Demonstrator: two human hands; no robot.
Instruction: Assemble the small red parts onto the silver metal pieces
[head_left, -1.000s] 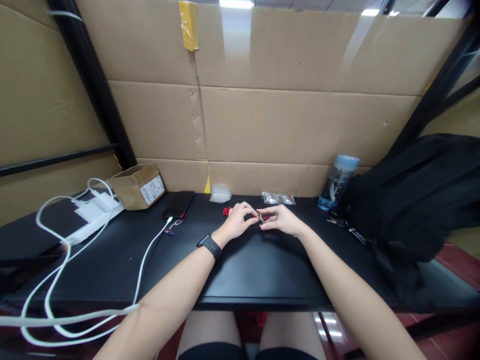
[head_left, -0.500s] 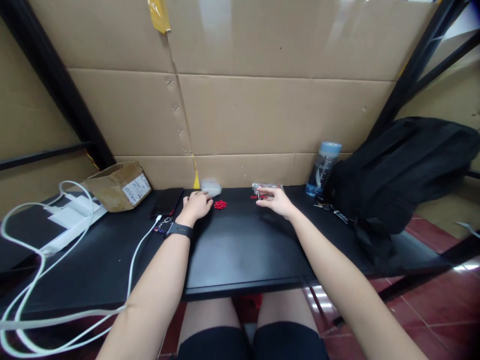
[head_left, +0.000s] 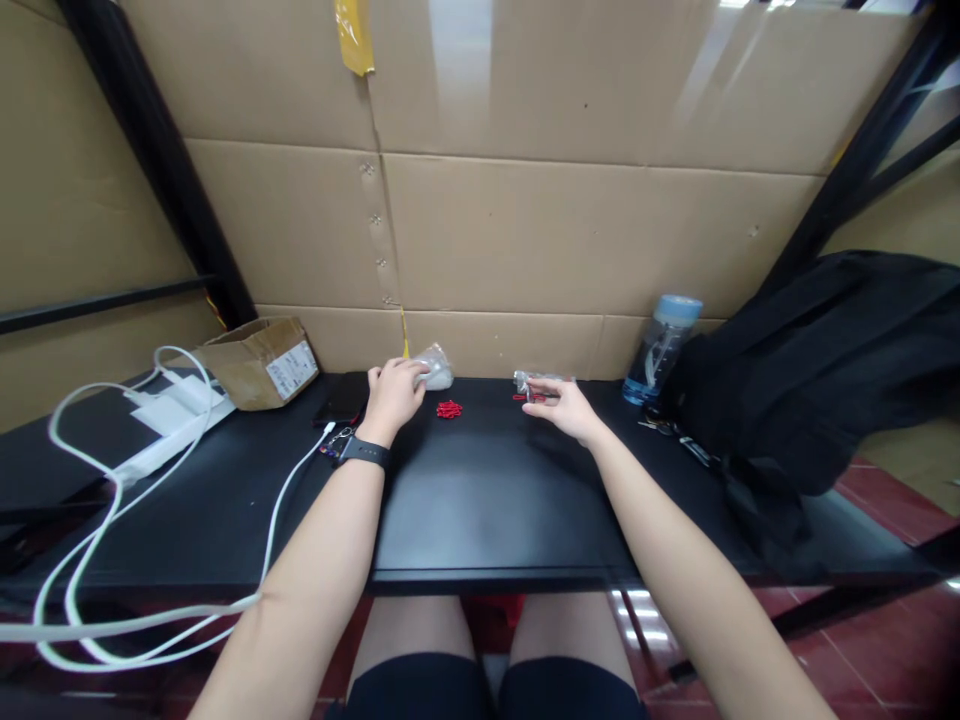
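My left hand [head_left: 393, 395] has its fingers curled onto a small clear plastic bag [head_left: 436, 369], crumpled and pale, at the back of the black table [head_left: 480, 500]. My right hand [head_left: 564, 405] pinches a small part by another clear bag [head_left: 534, 381]. Tiny red pieces [head_left: 449, 409] lie between them.

Both forearms bare, no sleeves in view. Left wrist wears a black smartwatch [head_left: 362, 451] with a dark band, just behind the left hand [head_left: 393, 395]. Right hand [head_left: 568, 408] and wrist bare, no jewellery seen. Dark shorts [head_left: 487, 690] over bare thighs.
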